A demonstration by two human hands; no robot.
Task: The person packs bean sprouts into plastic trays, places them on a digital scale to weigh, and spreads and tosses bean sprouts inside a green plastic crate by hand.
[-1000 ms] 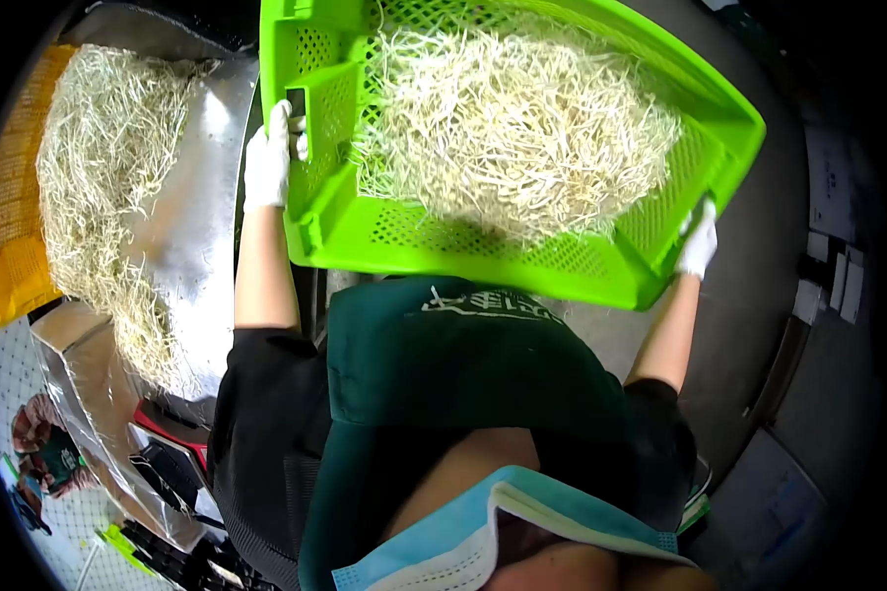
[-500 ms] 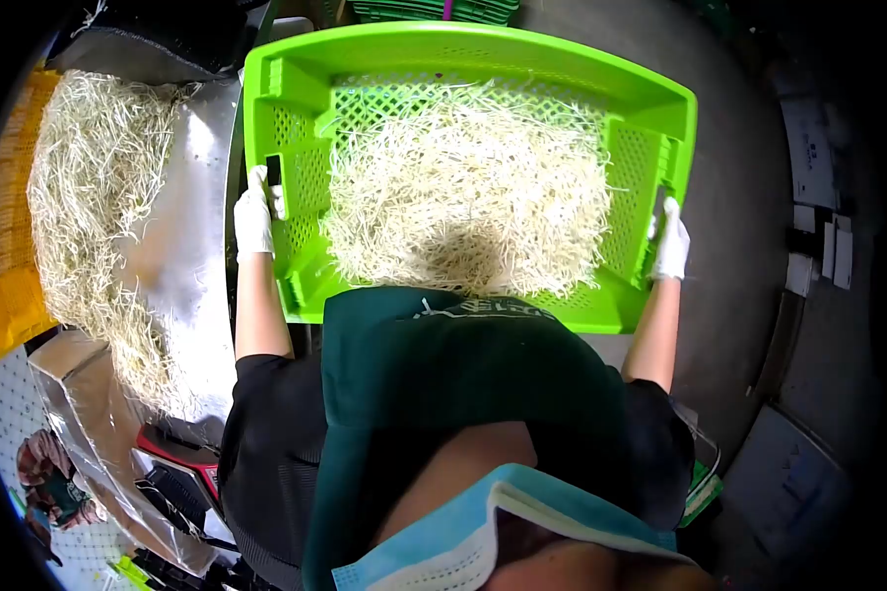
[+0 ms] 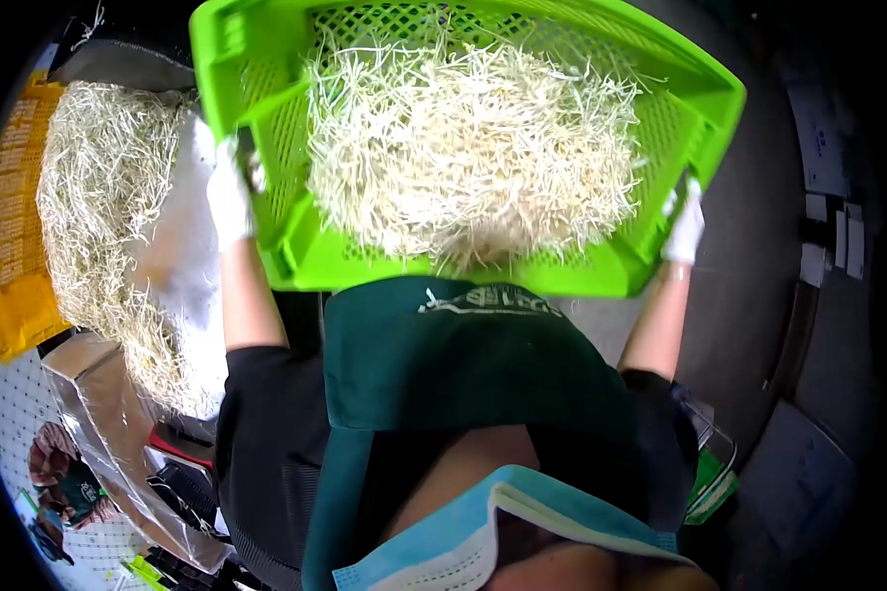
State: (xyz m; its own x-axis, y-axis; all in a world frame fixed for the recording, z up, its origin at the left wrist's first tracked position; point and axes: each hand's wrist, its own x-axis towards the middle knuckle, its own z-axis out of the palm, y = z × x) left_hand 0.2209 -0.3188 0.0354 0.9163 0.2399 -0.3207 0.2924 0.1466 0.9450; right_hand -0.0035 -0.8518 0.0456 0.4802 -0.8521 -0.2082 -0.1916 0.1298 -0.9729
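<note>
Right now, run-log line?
left hand grips green crate end | right hand grips opposite end | pale strands inside | strand pile beside, left

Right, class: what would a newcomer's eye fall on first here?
Probably the bright green crate at the top centre, heaped with pale, thread-like strands and gripped at its ends by the gloved left hand and right hand. Next, the long pile of similar strands on the metal surface at the left, beside a yellow-orange crate.

Distant person [image 3: 69,480], patterned floor [image 3: 5,394], shiny brown box [image 3: 108,409], grey floor [image 3: 739,325]
</note>
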